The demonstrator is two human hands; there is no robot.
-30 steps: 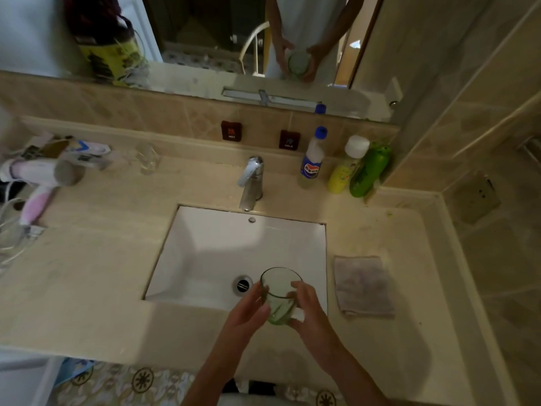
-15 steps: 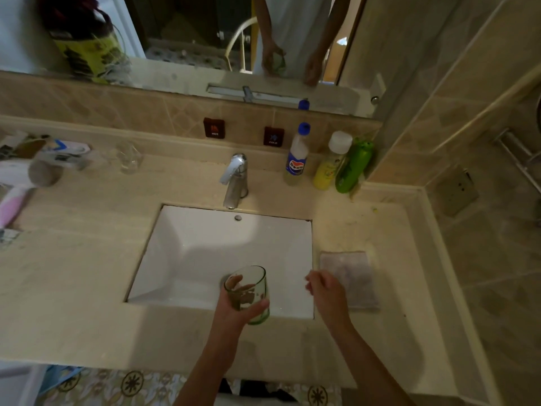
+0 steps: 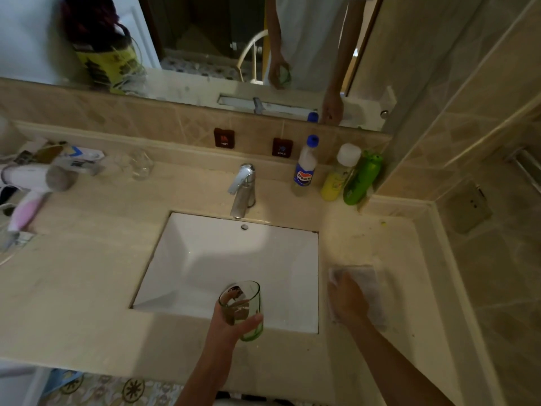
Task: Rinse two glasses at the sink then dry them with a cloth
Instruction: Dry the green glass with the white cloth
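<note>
Since a second ago the right hand has let go of the green glass and crossed to the cloth on the bench, leaving the glass to the left hand alone. That left grip is clamped round the lower part of the glass, thumb across the front, holding it roughly upright, mouth up and tipped slightly away, over the near edge of the sink. The right grip lies on the cloth's near-left part, fingers spread over it; whether they have pinched the fabric yet I cannot tell, as the hand and cloth are blurred.

What the coming move turns on: the cloth lies flat to the right of the glass-holding hand, past the sink's right rim, its long side running away from the person. The right hand is plainly the nearer one, already touching it. It likely needs to gather the cloth and carry it leftward to the glass.

A second, clear glass stands far off to the upper left, beside the hairdryer, well apart from both hands. The tap shows no water running.
</note>
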